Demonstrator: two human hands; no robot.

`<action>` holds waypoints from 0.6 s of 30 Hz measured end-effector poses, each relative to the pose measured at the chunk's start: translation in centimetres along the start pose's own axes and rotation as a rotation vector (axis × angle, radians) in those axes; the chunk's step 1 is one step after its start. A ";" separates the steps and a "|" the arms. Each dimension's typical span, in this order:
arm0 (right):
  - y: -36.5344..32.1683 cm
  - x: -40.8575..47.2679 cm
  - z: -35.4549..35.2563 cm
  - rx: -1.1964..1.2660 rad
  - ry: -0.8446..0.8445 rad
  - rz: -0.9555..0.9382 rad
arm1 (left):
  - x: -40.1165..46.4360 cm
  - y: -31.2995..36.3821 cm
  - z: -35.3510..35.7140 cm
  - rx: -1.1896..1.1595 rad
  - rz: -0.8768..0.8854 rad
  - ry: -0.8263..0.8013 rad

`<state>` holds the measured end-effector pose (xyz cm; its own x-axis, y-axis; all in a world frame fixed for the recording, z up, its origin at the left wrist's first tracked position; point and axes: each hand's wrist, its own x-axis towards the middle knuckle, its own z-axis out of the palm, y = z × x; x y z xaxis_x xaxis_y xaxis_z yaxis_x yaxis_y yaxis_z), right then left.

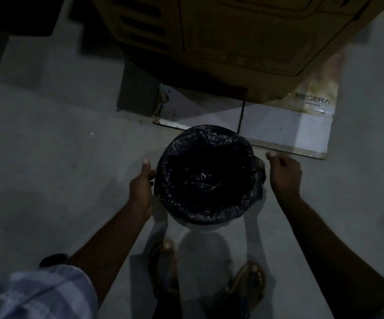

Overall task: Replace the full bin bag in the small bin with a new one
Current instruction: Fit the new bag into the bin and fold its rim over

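- Bin (206, 223) sits on the grey floor (48, 169) just ahead of the person's sandalled feet (209, 272), near the edge of a flat cardboard sheet (287, 127) that lies under a large cardboard box (244, 38) on the far side.
- Black bin bag (207, 176) lines it, its mouth folded down over the rim all the way round; only a pale strip of the bin shows below the fold on the near side.
- Left hand (141, 183) lies against the left side of the folded bag, thumb pointing away; whether its fingers actually pinch the plastic cannot be told in this dim light.
- Right hand (284, 172) hangs just to the right of the bin, fingers loosely curled, holding nothing and apart from the bag.
- Little seems to lie inside; the interior is too dark to judge how full it is.
- Step in hand, as I judge it: freeing the bag's fold from the rim.
- To do it well, bring the right hand onto the opposite side, peel the fold upward evenly on both sides, then gather the mouth before lifting, so nothing spills.
- Thin plastic may tear or snag if pulled from one side only; the light bin may lift with it, so steady it.
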<state>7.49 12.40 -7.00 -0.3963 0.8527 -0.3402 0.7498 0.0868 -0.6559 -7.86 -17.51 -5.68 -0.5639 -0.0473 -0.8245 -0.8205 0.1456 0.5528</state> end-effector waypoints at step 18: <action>4.1 -13.5 4.5 1.245 -0.287 0.901 | -2.0 -5.1 -0.9 -0.543 -0.325 -0.303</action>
<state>13.55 -1.08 -8.16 -0.2675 0.2516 -0.9301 -0.0500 -0.9676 -0.2473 -2.69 -19.08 -6.73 -0.2954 0.2841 -0.9121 -0.9184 -0.3475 0.1892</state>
